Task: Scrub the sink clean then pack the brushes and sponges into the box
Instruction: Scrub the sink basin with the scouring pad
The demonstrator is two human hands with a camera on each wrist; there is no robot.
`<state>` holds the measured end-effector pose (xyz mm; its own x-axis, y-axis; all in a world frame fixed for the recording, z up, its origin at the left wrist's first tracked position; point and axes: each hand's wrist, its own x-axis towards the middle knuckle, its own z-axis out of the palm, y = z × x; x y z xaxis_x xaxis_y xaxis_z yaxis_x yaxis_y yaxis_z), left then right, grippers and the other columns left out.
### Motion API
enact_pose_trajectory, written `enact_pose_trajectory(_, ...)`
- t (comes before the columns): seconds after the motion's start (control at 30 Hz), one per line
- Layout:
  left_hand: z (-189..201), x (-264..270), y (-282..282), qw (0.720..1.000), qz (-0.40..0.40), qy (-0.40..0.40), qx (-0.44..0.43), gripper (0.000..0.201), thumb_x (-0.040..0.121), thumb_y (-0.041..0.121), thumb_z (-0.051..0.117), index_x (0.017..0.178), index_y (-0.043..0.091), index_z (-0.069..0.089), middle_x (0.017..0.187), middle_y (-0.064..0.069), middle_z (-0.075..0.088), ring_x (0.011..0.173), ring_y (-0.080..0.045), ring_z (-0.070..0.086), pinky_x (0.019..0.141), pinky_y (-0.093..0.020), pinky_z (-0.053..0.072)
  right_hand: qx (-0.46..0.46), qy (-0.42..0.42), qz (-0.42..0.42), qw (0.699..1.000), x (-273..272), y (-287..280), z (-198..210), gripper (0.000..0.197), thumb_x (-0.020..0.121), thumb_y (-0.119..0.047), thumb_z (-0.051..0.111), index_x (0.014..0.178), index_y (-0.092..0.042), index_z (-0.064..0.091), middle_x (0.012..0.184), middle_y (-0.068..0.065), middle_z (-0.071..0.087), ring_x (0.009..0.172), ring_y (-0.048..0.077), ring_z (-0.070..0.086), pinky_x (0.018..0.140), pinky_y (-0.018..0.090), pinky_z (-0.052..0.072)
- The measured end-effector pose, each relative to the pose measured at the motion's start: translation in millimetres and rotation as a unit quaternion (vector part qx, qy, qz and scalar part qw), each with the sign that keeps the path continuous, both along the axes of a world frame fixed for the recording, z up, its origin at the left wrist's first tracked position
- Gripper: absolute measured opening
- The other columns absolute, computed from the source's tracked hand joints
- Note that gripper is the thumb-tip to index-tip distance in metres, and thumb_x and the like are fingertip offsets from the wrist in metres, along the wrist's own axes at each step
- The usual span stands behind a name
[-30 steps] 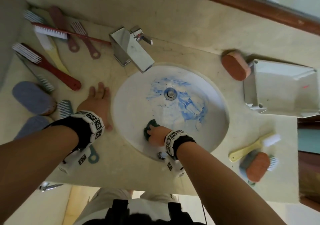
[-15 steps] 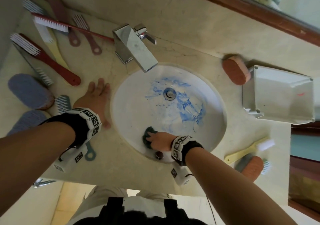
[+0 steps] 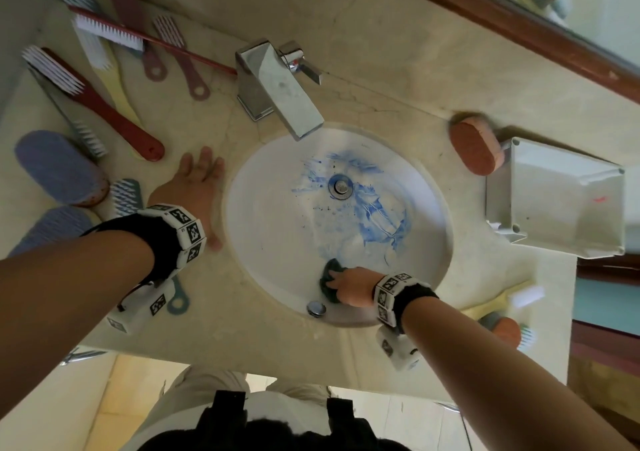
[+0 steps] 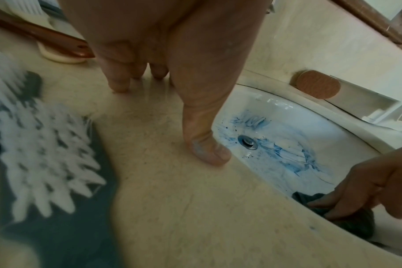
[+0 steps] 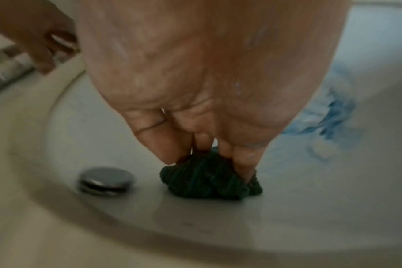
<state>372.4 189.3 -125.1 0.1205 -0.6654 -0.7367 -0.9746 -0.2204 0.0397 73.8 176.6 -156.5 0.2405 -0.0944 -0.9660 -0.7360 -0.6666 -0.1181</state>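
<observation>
Right wrist: scourer (image 5: 210,176) under fingertips (image 5: 246,163) (apparently pinched)

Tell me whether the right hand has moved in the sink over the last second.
Yes. The right hand with its dark scrubber has slid rightward along the near wall, past the overflow cap and towards the blue stain.

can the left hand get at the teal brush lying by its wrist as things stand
Probably yes. The left hand lies flat on the counter holding nothing, and the teal brush lies bristles up right beside its wrist with nothing on top. The forearm hides part of the handle, so the hand would need to draw back.
</observation>
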Motion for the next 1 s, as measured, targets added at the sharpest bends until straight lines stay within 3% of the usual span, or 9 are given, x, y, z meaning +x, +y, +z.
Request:
enact_pose_trajectory(0.13, 3.2, -0.4, -1.3, 1.000, 0.001, -0.002, 0.006, 0.149, 0.056, 0.047, 0.090, 0.151, 0.017, -0.021, 0.157, -0.005, -0.029, 0.147, -0.031, -0.015, 0.120, -0.043, 0.012, 0.027, -0.044, -0.059, 0.997, 18.4, 11.2, -0.6, 0.053, 0.102, -0.018, 0.037, 0.153, -0.015, 0.024, 0.162, 0.009, 0.012, 0.145, 0.032, 0.023, 0.116, 0.035, 0.017)
enact_pose_trajectory(0.23, 4.5, -1.0, -1.4, 1.000, 0.000, -0.001, 0.009, 0.148, 0.057, 0.046, 0.090, 0.151, 0.017, -0.020, 0.157, -0.006, -0.029, 0.147, -0.031, -0.015, 0.120, -0.044, 0.014, 0.012, -0.032, -0.062, 0.998, -2.8, 2.3, -3.6, 0.052, 0.102, -0.020, 0.031, 0.153, -0.025, 0.024, 0.163, 0.003, 0.011, 0.142, 0.030, 0.029, 0.116, 0.035, 0.019)
enact_pose_trajectory(0.4, 3.7, -0.2, -0.9, 1.000, 0.004, 0.003, 0.011, 0.149, 0.056, 0.045, 0.090, 0.151, 0.018, -0.021, 0.157, -0.005, -0.030, 0.147, -0.030, -0.017, 0.121, -0.044, 0.013, -0.039, 0.047, -0.041, 0.997, -41.0, -25.4, 4.0, 0.049, 0.103, -0.017, 0.027, 0.151, -0.023, 0.028, 0.158, 0.001, 0.022, 0.138, 0.026, 0.035, 0.112, 0.031, 0.024)
enact_pose_trajectory(0.5, 2.4, -0.1, 0.0, 1.000, 0.006, 0.004, 0.003, 0.149, 0.056, 0.044, 0.091, 0.152, 0.018, -0.021, 0.157, -0.004, -0.030, 0.147, -0.030, -0.017, 0.120, -0.043, 0.013, -0.059, 0.051, -0.002, 0.997, -44.1, -25.0, 0.2, 0.048, 0.103, -0.015, 0.029, 0.151, -0.009, 0.028, 0.156, 0.011, 0.028, 0.140, 0.029, 0.031, 0.114, 0.033, 0.024)
enact_pose_trajectory(0.63, 0.6, -0.5, -0.2, 1.000, 0.003, -0.001, 0.001, 0.149, 0.057, 0.044, 0.090, 0.151, 0.018, -0.022, 0.156, -0.004, -0.032, 0.147, -0.031, -0.017, 0.120, -0.043, 0.013, -0.023, 0.027, -0.011, 0.999, -13.9, -4.8, 1.5, 0.049, 0.104, -0.015, 0.025, 0.152, -0.005, 0.023, 0.157, 0.016, 0.021, 0.140, 0.032, 0.030, 0.115, 0.036, 0.021)
enact_pose_trajectory(0.73, -0.3, -0.8, -1.0, 1.000, 0.005, -0.003, 0.002, 0.149, 0.056, 0.043, 0.091, 0.151, 0.018, -0.022, 0.156, -0.005, -0.031, 0.147, -0.031, -0.017, 0.120, -0.044, 0.014, 0.009, -0.011, -0.038, 0.999, 11.1, 9.4, -1.5, 0.051, 0.101, -0.017, 0.037, 0.150, -0.009, 0.031, 0.160, 0.012, 0.015, 0.144, 0.033, 0.023, 0.118, 0.043, 0.020)
enact_pose_trajectory(0.8, -0.7, -0.4, -0.9, 1.000, 0.008, -0.001, -0.001, 0.150, 0.055, 0.043, 0.091, 0.151, 0.019, -0.021, 0.157, -0.004, -0.030, 0.147, -0.031, -0.016, 0.120, -0.045, 0.016, 0.011, -0.029, -0.037, 0.999, 18.4, 9.8, 0.2, 0.055, 0.100, -0.021, 0.038, 0.153, -0.014, 0.025, 0.162, 0.009, 0.010, 0.144, 0.033, 0.024, 0.118, 0.041, 0.021)
enact_pose_trajectory(0.87, -0.6, 0.0, -0.8, 1.000, 0.009, 0.000, -0.006, 0.150, 0.054, 0.044, 0.092, 0.151, 0.020, -0.020, 0.157, -0.003, -0.030, 0.147, -0.030, -0.015, 0.120, -0.045, 0.017, -0.005, -0.026, -0.038, 0.999, 10.8, 3.7, 2.6, 0.055, 0.101, -0.021, 0.034, 0.155, -0.017, 0.019, 0.162, 0.008, 0.008, 0.142, 0.033, 0.028, 0.116, 0.038, 0.022)
enact_pose_trajectory(1.0, -3.4, 0.8, 0.1, 1.000, 0.006, -0.001, -0.008, 0.150, 0.054, 0.046, 0.091, 0.151, 0.021, -0.022, 0.156, -0.003, -0.032, 0.147, -0.030, -0.017, 0.120, -0.046, 0.017, -0.068, 0.027, 0.004, 0.997, -25.3, -21.4, 11.2, 0.053, 0.104, -0.014, 0.024, 0.155, -0.011, 0.013, 0.160, 0.016, 0.011, 0.140, 0.030, 0.029, 0.114, 0.034, 0.024)
